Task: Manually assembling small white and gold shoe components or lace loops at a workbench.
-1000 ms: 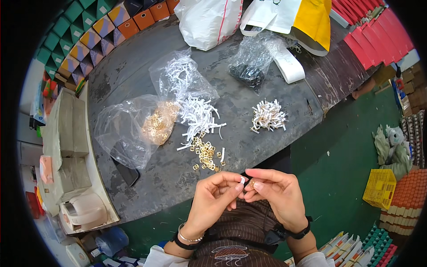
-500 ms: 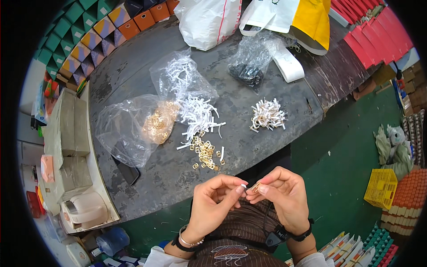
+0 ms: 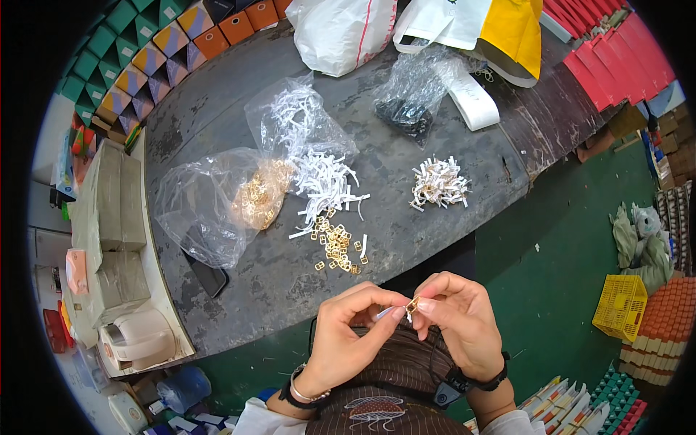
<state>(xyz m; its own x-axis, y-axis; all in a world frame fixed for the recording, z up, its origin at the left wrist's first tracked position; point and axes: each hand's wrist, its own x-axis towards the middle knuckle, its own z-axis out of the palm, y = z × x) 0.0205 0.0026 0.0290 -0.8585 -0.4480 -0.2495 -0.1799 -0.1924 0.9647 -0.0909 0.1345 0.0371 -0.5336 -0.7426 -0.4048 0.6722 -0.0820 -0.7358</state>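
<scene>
Above my lap, in front of the table edge, my two hands meet at the fingertips. My left hand (image 3: 349,335) pinches a short white strip (image 3: 384,312). A small gold buckle (image 3: 412,305) sits between the thumb and fingers of my right hand (image 3: 464,328). A bit of white shows just under the buckle, where strip and buckle come together; whether the strip runs through it I cannot tell. On the table lie loose gold buckles (image 3: 335,243), a heap of white strips (image 3: 324,181) behind them, and a pile of strips with gold buckles (image 3: 440,183) to the right.
Clear plastic bags hold more gold buckles (image 3: 257,199) and white strips (image 3: 293,116). A dark phone (image 3: 209,275) lies partly under one bag. Farther back are a bag with black contents (image 3: 406,116), a white plastic bag (image 3: 341,36) and a white-and-yellow bag (image 3: 507,43).
My hands have come closer together. The buckle has turned more upright in my right fingers, and the white strip's end now meets it. More of the strip shows in my left hand.
</scene>
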